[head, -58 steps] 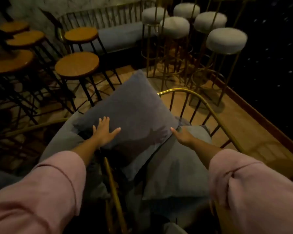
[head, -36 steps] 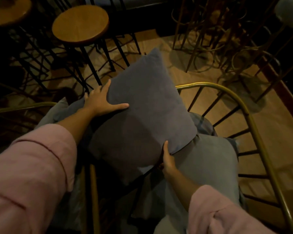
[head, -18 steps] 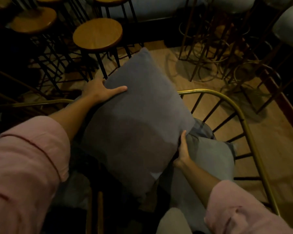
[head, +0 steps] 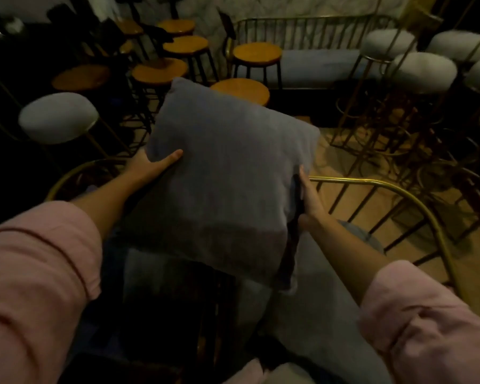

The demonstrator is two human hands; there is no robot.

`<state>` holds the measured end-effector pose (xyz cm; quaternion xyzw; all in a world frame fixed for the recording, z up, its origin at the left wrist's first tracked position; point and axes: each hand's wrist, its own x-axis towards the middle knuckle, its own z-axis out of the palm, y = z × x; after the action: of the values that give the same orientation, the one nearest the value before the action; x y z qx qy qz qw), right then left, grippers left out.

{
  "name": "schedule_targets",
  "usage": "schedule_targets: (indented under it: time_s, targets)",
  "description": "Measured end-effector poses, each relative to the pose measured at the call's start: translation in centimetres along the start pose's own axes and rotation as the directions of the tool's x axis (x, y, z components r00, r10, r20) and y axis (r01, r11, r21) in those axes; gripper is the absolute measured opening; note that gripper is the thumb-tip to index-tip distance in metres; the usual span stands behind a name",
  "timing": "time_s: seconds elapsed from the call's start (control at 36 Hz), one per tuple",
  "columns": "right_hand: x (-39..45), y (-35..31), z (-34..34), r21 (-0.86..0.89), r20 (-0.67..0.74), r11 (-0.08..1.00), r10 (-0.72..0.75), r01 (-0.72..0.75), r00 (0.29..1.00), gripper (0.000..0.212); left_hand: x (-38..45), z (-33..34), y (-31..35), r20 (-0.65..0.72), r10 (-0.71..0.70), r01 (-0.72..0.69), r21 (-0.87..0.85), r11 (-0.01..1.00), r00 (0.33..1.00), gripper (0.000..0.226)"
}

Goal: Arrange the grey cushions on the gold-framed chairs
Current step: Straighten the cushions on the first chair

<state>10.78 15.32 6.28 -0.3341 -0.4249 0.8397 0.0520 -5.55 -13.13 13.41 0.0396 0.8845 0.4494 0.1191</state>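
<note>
A large grey cushion (head: 225, 173) is held up in front of me, tilted with its top corner away from me. My left hand (head: 150, 166) grips its left edge, thumb across the front. My right hand (head: 308, 198) clasps its right edge, fingers behind. Below it lies a second grey cushion (head: 316, 309) on the seat of a gold-framed chair (head: 416, 206), whose curved spindle back runs to the right. Part of another gold chair frame (head: 75, 173) shows on the left, behind my left forearm.
Wooden-topped black stools (head: 241, 91) crowd the floor ahead and left. White padded gold bar stools (head: 424, 72) stand at the right and one (head: 58, 117) at the left. A gold-railed bench (head: 316, 26) lines the far wall. Wooden floor lies beyond the chair.
Both hands went from resting near the cushion to gripping its two sides and have lifted it higher off the chairs. The view has tilted up toward the stools.
</note>
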Motion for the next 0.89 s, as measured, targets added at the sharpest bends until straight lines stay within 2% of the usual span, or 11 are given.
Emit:
schedule_targets:
  time_s: [0.06,0.14,0.19,0.31,0.53,0.61,0.64,0.72,0.75,0.81,0.89]
  targets:
    - [-0.8,0.7,3.2,-0.067,0.052,0.998,0.014,-0.01,0.999,0.05,-1.4,-3.2,-2.6,-0.066,-0.054,0.053,-0.019,0.998,0.996,0.094]
    - [-2.3,1.7,8.5,-0.225,0.094,0.974,0.038,-0.016,0.995,0.019,-2.5,-8.2,-7.0,-0.174,-0.102,0.098,-0.035,0.995,0.979,0.107]
    - [-2.2,2.9,12.1,-0.309,0.127,0.951,0.059,-0.017,0.99,0.019,-3.1,-11.3,-9.8,-0.213,-0.126,0.12,-0.041,0.992,0.969,0.099]
    - [-0.3,6.5,18.5,-0.42,0.21,0.907,0.083,0.013,0.974,0.072,-3.3,-16.5,-15.1,-0.302,-0.196,0.171,-0.11,0.979,0.933,0.105]
    - [3.9,14.5,26.3,-0.518,0.211,0.847,-0.008,0.119,0.977,0.082,-1.3,-21.1,-25.0,-0.288,-0.344,0.319,-0.132,0.939,0.894,0.153]
    - [4.6,18.0,26.9,-0.676,0.24,0.705,-0.065,0.214,0.969,0.082,-1.4,-19.6,-28.5,-0.161,-0.417,0.418,-0.027,0.908,0.894,0.162]
    - [5.1,19.5,26.9,-0.756,0.288,0.596,-0.069,0.271,0.955,0.084,-1.5,-18.8,-29.4,-0.093,-0.428,0.433,0.041,0.901,0.899,0.163]
    - [5.3,23.9,27.1,-0.938,0.333,0.098,-0.01,0.333,0.943,0.083,-2.2,-15.5,-31.2,0.126,-0.443,0.399,0.268,0.877,0.888,0.152]
    - [4.9,24.9,27.0,-0.943,0.334,0.006,-0.018,0.334,0.943,0.079,-2.6,-14.1,-31.5,0.158,-0.443,0.366,0.36,0.858,0.883,0.145]
    - [4.4,26.0,26.7,-0.935,0.354,-0.038,-0.07,0.352,0.932,0.074,-3.1,-12.0,-31.7,0.149,-0.433,0.322,0.469,0.823,0.889,0.141]
    - [5.0,26.1,25.9,-0.933,0.361,-0.037,-0.086,0.359,0.929,0.073,-2.9,-11.0,-32.3,0.114,-0.411,0.321,0.451,0.833,0.905,0.142]
